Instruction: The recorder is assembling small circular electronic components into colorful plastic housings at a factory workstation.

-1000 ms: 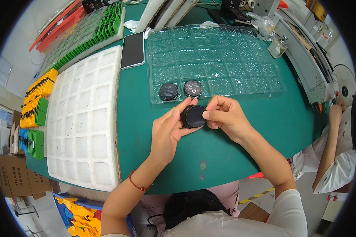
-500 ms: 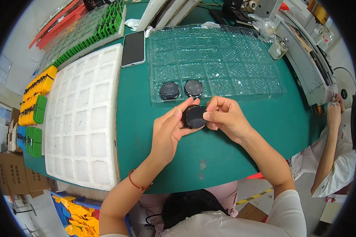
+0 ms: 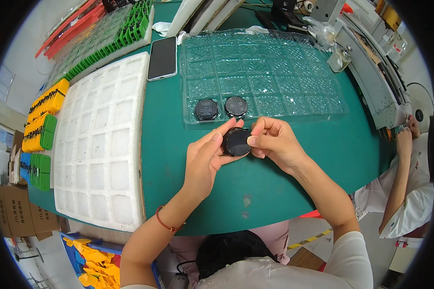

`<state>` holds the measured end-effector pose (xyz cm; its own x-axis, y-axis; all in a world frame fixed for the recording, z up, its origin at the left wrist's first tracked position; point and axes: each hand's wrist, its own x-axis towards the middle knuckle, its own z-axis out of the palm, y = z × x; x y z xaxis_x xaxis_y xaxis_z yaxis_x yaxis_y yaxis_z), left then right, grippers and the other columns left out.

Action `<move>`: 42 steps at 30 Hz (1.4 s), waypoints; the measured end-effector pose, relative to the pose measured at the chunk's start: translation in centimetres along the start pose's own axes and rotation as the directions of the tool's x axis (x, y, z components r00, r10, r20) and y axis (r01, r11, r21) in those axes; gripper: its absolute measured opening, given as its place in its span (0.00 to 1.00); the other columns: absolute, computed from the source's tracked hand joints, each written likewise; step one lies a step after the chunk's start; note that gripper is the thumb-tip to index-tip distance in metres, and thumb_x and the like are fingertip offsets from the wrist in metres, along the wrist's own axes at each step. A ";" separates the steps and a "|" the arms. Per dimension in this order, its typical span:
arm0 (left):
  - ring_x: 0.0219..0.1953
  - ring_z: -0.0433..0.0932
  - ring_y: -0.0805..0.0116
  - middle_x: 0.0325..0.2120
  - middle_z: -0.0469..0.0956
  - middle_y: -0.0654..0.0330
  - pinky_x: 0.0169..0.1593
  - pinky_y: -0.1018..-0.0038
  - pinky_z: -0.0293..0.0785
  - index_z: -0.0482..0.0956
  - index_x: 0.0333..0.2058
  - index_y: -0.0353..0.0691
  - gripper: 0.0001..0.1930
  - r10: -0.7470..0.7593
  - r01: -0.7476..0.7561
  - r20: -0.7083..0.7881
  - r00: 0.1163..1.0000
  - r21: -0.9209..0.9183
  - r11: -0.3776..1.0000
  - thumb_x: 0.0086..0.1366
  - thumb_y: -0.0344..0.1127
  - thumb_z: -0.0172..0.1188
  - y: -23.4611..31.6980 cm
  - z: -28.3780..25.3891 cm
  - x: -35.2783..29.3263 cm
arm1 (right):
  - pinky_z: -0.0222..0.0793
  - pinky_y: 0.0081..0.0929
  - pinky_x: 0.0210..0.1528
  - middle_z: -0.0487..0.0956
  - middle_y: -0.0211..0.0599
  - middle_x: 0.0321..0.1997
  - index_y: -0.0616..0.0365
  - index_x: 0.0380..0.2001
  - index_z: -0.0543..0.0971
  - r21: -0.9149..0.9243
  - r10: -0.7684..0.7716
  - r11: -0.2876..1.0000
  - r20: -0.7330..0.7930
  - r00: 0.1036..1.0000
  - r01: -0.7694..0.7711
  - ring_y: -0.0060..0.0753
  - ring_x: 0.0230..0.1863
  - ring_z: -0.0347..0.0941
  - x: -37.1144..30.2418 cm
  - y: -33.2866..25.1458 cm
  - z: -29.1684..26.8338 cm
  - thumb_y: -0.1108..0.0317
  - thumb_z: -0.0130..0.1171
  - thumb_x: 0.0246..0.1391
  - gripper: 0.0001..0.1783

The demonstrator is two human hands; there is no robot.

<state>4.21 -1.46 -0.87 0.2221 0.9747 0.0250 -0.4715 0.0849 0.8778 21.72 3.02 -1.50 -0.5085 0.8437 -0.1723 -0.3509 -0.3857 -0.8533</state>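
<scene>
Between my two hands, just above the green table mat, is a round black disc-shaped part with a smooth dark face turned up. My left hand wraps its fingers and thumb around its left side and underside. With thumb and fingers, my right hand pinches its right edge. Beyond my fingertips lies a clear plastic tray with square pockets. Two similar black discs sit in its near-left pockets: one disc with pale print and another disc beside it.
A white foam tray stands at left, beside yellow, green and blue plastic pieces. A phone lies by the clear tray. At right are a glass bottle, a grey machine and another person's hand. Below left, a blue bin holds yellow parts.
My hands and the black disc stay almost still. At the right, the other person's hands have shifted slightly.
</scene>
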 end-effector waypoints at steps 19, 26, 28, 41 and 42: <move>0.52 0.68 0.62 0.54 0.62 0.46 0.53 0.67 0.70 0.59 0.56 0.29 0.22 0.073 -0.071 -0.005 0.997 0.136 0.988 0.62 0.21 0.46 -0.8 0.1 -0.1 | 0.63 0.15 0.20 0.73 0.30 0.19 0.57 0.22 0.70 -0.109 -0.060 0.992 -0.029 0.998 0.057 0.17 0.18 0.68 0.0 0.3 0.1 0.77 0.63 0.43 0.10; 0.52 0.67 0.66 0.57 0.58 0.45 0.51 0.74 0.69 0.49 0.60 0.31 0.28 0.159 -0.157 -0.004 0.987 0.164 0.974 0.61 0.19 0.45 -0.4 0.9 -0.2 | 0.62 0.18 0.31 0.67 0.26 0.29 0.57 0.28 0.70 -0.092 -0.326 0.938 0.086 0.941 0.333 0.17 0.29 0.64 0.1 0.5 0.0 0.74 0.65 0.42 0.13; 0.50 0.68 0.73 0.59 0.57 0.46 0.44 0.82 0.69 0.38 0.62 0.34 0.34 0.194 -0.197 0.040 0.980 0.266 0.944 0.61 0.20 0.45 -0.4 0.8 -0.3 | 0.61 0.19 0.38 0.66 0.27 0.35 0.59 0.36 0.71 -0.152 -0.339 0.924 0.099 0.935 0.351 0.18 0.34 0.62 -0.1 0.2 0.8 0.69 0.67 0.41 0.19; 0.45 0.74 0.57 0.46 0.70 0.45 0.37 0.76 0.75 0.62 0.49 0.30 0.25 0.612 -0.601 0.296 0.734 0.702 0.382 0.51 0.18 0.55 -1.5 0.8 -0.2 | 0.64 0.23 0.40 0.73 0.33 0.35 0.60 0.32 0.76 -0.382 -0.546 0.713 0.223 0.808 0.588 0.25 0.36 0.69 -0.1 1.0 0.8 0.77 0.62 0.41 0.11; 0.45 0.74 0.57 0.46 0.70 0.45 0.37 0.76 0.75 0.62 0.49 0.30 0.25 0.610 -0.602 0.296 0.735 0.700 0.385 0.51 0.18 0.55 -1.5 0.8 -0.2 | 0.65 0.24 0.41 0.74 0.34 0.34 0.61 0.32 0.75 -0.389 -0.559 0.704 0.212 0.802 0.594 0.26 0.37 0.69 -0.2 1.0 0.7 0.78 0.61 0.40 0.11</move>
<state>5.50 -1.94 -1.82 0.1286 0.7068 0.6957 0.2819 -0.6986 0.6576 20.87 2.22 -2.00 -0.3786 0.8125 0.4433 -0.2436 0.3746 -0.8946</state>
